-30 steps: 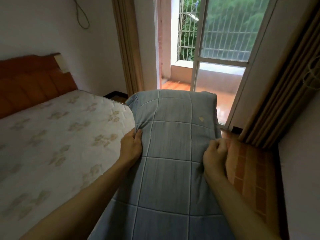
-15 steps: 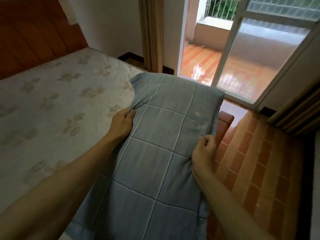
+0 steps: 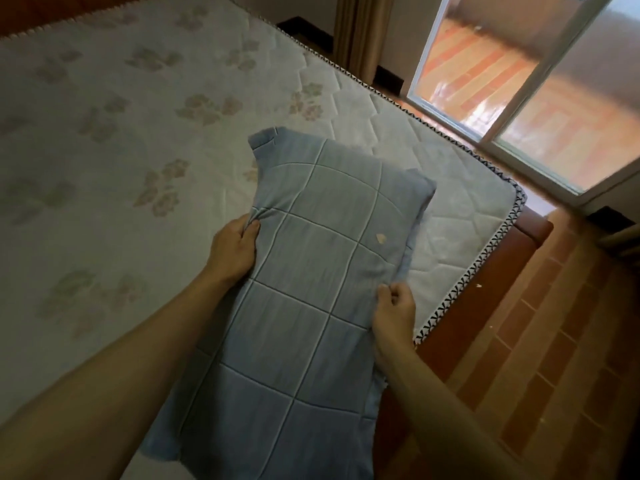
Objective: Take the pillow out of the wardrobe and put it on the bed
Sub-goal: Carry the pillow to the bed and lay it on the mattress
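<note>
A long blue pillow (image 3: 311, 271) with a white grid of seams and a small pale mark hangs over the foot corner of the bed (image 3: 121, 161). Its far end is over the flowered mattress, its near end toward me. My left hand (image 3: 235, 251) grips the pillow's left edge, bunching the cloth. My right hand (image 3: 393, 313) pinches the right edge near the mattress border. Whether the pillow touches the mattress I cannot tell.
The bed's reddish wooden frame (image 3: 533, 233) juts out at the corner on the right. A brick-patterned floor (image 3: 554, 341) runs along the right side. A glass sliding door (image 3: 519, 91) and a curtain (image 3: 356, 32) stand beyond the bed. The headboard edge shows top left.
I have moved up to the bed and look further down. The pillow has swung left, from beside the bed to over the mattress corner. Both hands keep their hold.
</note>
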A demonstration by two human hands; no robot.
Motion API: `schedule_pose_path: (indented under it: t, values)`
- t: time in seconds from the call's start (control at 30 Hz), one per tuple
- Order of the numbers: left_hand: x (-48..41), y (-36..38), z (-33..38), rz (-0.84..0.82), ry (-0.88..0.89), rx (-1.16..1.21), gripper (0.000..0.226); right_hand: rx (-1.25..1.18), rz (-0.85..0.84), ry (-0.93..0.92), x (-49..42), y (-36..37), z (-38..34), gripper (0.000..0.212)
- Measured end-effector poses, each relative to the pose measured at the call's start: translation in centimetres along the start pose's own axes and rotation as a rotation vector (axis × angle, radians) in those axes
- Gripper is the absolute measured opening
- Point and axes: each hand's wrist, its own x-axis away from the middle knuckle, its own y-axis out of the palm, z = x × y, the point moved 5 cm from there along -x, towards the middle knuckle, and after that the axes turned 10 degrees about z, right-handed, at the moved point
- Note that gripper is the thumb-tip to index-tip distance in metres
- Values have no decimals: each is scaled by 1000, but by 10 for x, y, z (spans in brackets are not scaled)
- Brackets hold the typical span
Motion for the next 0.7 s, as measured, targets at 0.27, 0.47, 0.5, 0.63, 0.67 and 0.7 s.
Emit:
schedule_pose_path:
  t: [0.27, 0.47, 0.5, 0.63, 0.67, 0.7]
  values:
    - [12, 61, -77, -225, -132, -202, 67, 213, -303, 195, 0, 59, 56, 38]
    - [20, 58, -76, -169, -136, -209, 69, 265, -333, 87, -6, 64, 30, 61]
    - [25, 56, -76, -159, -149, -222, 69, 280, -323, 61, -5, 65, 25, 59]
    - [44, 46, -68, -129, -197, -248, 70, 316, -296, 23, -8, 65, 9, 55]
    - [48, 42, -66, -128, -209, -248, 70, 312, -289, 14, -8, 66, 5, 55]
    - [52, 37, -62, -117, -221, -239, 70, 302, -290, -8, -9, 67, 0, 55]
